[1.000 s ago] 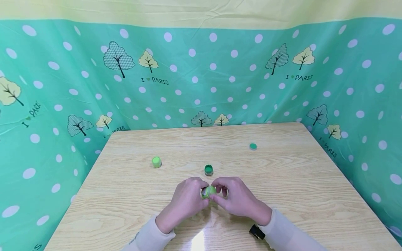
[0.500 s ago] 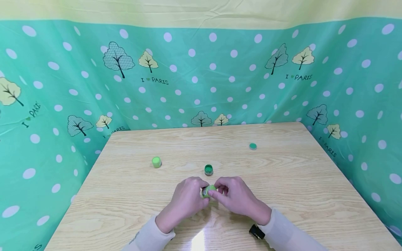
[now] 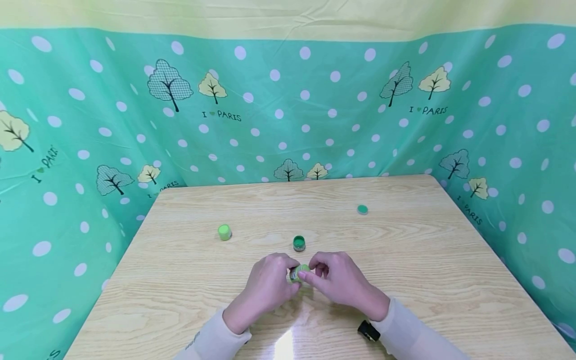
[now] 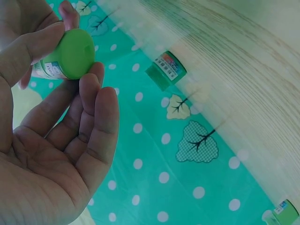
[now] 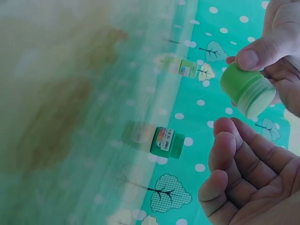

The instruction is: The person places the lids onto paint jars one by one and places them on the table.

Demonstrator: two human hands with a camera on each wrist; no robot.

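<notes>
Near the front middle of the table, my left hand (image 3: pixel 268 281) grips a small light green paint jar (image 3: pixel 295 274), tilted on its side. My right hand (image 3: pixel 340 281) pinches the jar's right end, its thumb lying across the green surface. In the left wrist view the same paint jar (image 4: pixel 77 54) shows a round green end and part of a printed label. The right wrist view shows its pale, translucent rim (image 5: pixel 257 97), with several fingers loosely curled below. Just beyond the hands stands an uncapped dark green paint jar (image 3: pixel 299 243).
A second light green jar (image 3: pixel 224 232) stands to the left on the wooden table (image 3: pixel 189 280). Toward the back right lies a flat dark green lid (image 3: pixel 362 210). A dotted teal curtain (image 3: pixel 279 115) surrounds the table's back and sides.
My right thumb has shifted slightly upward over the jar's end, and the jar has turned or tilted a little. My left hand keeps its hold; the other jars and the lid have not moved.
</notes>
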